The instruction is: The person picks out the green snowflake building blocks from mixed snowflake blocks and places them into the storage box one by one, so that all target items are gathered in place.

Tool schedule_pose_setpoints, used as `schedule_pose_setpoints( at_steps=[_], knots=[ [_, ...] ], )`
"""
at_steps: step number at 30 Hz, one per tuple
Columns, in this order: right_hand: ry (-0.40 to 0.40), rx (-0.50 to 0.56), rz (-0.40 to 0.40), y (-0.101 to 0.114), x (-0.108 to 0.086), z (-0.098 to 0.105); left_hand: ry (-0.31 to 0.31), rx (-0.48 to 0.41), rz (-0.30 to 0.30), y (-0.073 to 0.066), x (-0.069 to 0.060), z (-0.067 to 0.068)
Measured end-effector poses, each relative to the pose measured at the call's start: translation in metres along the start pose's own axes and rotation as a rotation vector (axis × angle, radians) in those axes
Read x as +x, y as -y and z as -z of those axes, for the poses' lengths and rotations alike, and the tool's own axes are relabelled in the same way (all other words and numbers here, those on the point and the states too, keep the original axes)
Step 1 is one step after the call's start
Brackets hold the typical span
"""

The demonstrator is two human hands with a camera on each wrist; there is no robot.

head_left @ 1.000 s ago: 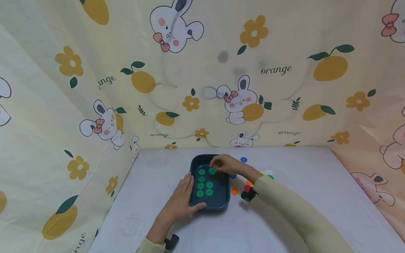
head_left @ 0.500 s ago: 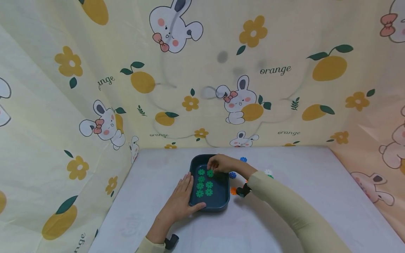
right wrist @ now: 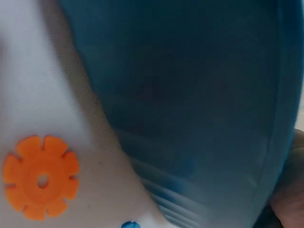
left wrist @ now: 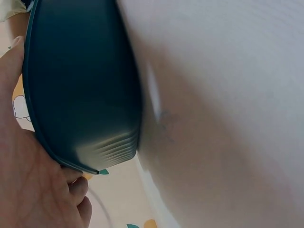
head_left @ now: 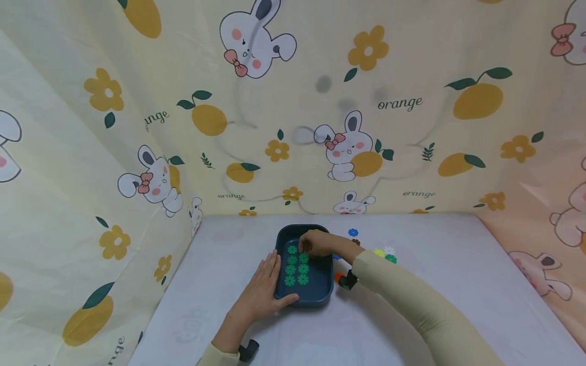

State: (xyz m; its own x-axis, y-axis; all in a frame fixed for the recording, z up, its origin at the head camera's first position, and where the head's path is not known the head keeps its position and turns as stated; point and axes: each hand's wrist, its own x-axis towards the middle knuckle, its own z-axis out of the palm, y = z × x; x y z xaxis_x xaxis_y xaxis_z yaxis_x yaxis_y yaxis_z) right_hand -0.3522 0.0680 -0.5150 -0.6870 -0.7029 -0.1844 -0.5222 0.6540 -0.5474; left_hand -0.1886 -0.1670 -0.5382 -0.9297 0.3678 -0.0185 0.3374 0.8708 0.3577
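A dark blue-green tray (head_left: 318,291) stands on the table in the head view, with several green flower-shaped discs (head_left: 290,269) in two columns on its floor. My left hand (head_left: 261,288) rests along its left side with the fingers straight, the thumb across the near left corner. Inside the tray, my right hand (head_left: 317,243) reaches down with curled fingers and pinches the edge of the topmost green disc (head_left: 303,258) in the right column. Its fingertips are partly hidden. In the left wrist view the tray's outer wall (left wrist: 85,71) fills the space beside the palm.
Right of the tray lie loose discs: an orange one (right wrist: 42,177), a blue one (head_left: 353,232), a brown one (head_left: 355,242), yellow (head_left: 379,252), white (head_left: 389,250) and green (head_left: 390,258) ones. My right forearm covers part of this area. A patterned curtain (head_left: 293,152) hangs behind the table.
My right hand has moved slightly left and toward me, bringing the green disc down to the top of the right column. The left hand has stayed on the tray.
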Motion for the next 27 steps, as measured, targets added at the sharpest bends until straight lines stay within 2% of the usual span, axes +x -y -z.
schedule_pose_setpoints(
  at_steps=[14, 19, 27],
  knots=[
    [-0.035, 0.033, 0.031, 0.001, -0.008, 0.003, -0.002, 0.004, 0.011, -0.001, 0.000, -0.002],
    [-0.110, 0.082, 0.079, -0.003, -0.019, 0.010, -0.009, -0.006, 0.008, -0.001, -0.001, -0.001],
    [-0.226, 0.188, 0.134, -0.009, -0.052, 0.030, -0.011, -0.004, 0.019, -0.002, 0.000, -0.001]
  ],
)
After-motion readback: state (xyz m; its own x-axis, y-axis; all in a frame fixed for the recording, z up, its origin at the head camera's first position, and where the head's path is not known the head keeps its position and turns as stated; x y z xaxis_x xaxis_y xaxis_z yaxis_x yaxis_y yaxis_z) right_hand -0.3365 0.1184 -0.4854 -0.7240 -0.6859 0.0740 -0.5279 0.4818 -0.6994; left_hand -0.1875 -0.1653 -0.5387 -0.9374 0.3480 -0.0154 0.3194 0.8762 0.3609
